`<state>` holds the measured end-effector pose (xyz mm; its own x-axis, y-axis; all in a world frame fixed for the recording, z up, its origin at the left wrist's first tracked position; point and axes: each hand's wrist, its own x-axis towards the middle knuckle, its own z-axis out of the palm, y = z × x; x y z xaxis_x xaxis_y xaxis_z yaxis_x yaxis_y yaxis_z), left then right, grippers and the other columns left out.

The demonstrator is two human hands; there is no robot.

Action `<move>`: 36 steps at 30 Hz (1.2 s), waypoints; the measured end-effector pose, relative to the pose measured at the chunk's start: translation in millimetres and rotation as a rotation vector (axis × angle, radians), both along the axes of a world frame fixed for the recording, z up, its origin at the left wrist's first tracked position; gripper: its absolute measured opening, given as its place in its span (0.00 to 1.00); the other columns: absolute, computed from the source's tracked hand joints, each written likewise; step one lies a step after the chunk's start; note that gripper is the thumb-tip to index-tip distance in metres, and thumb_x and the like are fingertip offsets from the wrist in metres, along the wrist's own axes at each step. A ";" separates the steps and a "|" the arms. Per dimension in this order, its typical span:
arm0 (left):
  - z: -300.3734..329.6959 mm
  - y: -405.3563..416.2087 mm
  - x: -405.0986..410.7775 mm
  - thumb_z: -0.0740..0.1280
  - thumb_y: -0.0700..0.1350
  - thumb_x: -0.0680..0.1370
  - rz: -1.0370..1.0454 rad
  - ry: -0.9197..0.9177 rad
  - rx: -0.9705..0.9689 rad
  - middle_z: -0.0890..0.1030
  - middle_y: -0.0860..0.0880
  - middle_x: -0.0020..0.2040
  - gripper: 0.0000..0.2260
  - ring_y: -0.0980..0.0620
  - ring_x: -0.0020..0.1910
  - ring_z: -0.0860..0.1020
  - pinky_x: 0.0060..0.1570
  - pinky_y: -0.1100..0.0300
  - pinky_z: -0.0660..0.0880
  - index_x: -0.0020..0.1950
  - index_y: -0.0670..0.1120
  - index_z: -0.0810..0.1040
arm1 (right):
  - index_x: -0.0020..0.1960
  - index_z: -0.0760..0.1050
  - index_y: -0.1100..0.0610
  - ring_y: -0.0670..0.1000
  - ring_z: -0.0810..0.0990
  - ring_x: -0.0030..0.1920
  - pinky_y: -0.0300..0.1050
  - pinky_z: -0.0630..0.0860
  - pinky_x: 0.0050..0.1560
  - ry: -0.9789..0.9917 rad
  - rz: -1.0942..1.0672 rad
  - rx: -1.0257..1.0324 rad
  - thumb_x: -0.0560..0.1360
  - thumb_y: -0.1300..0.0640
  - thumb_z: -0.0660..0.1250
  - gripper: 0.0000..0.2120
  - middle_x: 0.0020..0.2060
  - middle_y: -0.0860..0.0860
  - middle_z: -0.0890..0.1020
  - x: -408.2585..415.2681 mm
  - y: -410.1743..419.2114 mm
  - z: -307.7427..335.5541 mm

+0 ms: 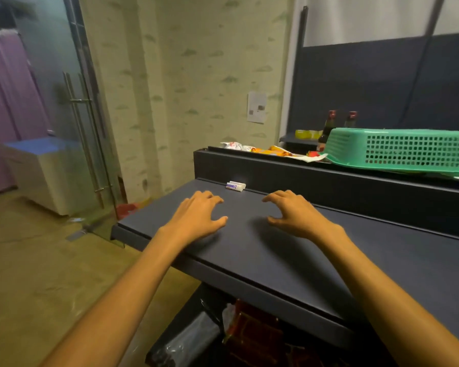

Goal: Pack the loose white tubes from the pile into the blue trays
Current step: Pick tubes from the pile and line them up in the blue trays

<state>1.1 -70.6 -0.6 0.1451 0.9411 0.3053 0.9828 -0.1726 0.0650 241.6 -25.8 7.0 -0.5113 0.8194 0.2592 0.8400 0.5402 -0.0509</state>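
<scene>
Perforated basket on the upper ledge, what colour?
Green; the basket shows clearly in the head view, at right.

both arms reach forward, left hand [196, 218] and right hand [296, 214] palm-down, fingers loosely curled, holding nothing.
</scene>
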 end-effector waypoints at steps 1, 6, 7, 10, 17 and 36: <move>-0.6 14.7 -8.5 0.62 0.59 0.78 -0.022 -0.003 0.004 0.70 0.49 0.69 0.25 0.48 0.68 0.67 0.63 0.51 0.68 0.73 0.51 0.67 | 0.72 0.66 0.50 0.52 0.68 0.68 0.50 0.68 0.67 0.003 -0.024 0.000 0.76 0.48 0.67 0.26 0.70 0.51 0.70 -6.9 9.1 0.5; 3.8 86.6 -46.0 0.63 0.59 0.77 -0.144 -0.002 0.015 0.71 0.49 0.68 0.26 0.49 0.66 0.68 0.63 0.52 0.69 0.72 0.51 0.68 | 0.73 0.65 0.50 0.52 0.68 0.69 0.50 0.68 0.68 0.024 -0.153 -0.005 0.76 0.47 0.68 0.27 0.70 0.50 0.70 -40.0 49.3 5.5; 5.8 99.6 -51.4 0.63 0.59 0.77 -0.166 0.002 0.017 0.71 0.49 0.68 0.26 0.49 0.66 0.69 0.62 0.53 0.70 0.72 0.51 0.68 | 0.72 0.65 0.50 0.52 0.68 0.68 0.50 0.68 0.67 0.019 -0.171 -0.007 0.76 0.47 0.67 0.27 0.70 0.50 0.70 -45.3 56.7 7.0; 9.5 135.8 -61.8 0.63 0.59 0.77 -0.246 0.006 0.024 0.71 0.50 0.67 0.25 0.49 0.65 0.69 0.62 0.51 0.70 0.72 0.52 0.68 | 0.71 0.66 0.50 0.51 0.70 0.66 0.49 0.69 0.65 0.042 -0.234 -0.002 0.76 0.47 0.67 0.26 0.67 0.50 0.72 -58.0 76.8 8.7; 1.6 206.5 -65.1 0.66 0.56 0.77 -0.375 -0.024 -0.048 0.72 0.50 0.67 0.24 0.51 0.64 0.70 0.60 0.53 0.71 0.71 0.52 0.68 | 0.71 0.66 0.49 0.50 0.71 0.65 0.47 0.71 0.64 0.047 -0.321 -0.076 0.76 0.47 0.68 0.25 0.67 0.49 0.72 -76.5 112.7 7.1; -17.8 255.2 -48.1 0.69 0.45 0.77 -0.498 -0.142 -0.189 0.74 0.51 0.57 0.10 0.54 0.51 0.74 0.53 0.59 0.74 0.57 0.51 0.75 | 0.66 0.72 0.51 0.50 0.76 0.56 0.50 0.77 0.54 -0.025 -0.187 -0.103 0.78 0.52 0.66 0.18 0.58 0.50 0.75 -99.5 192.5 -22.7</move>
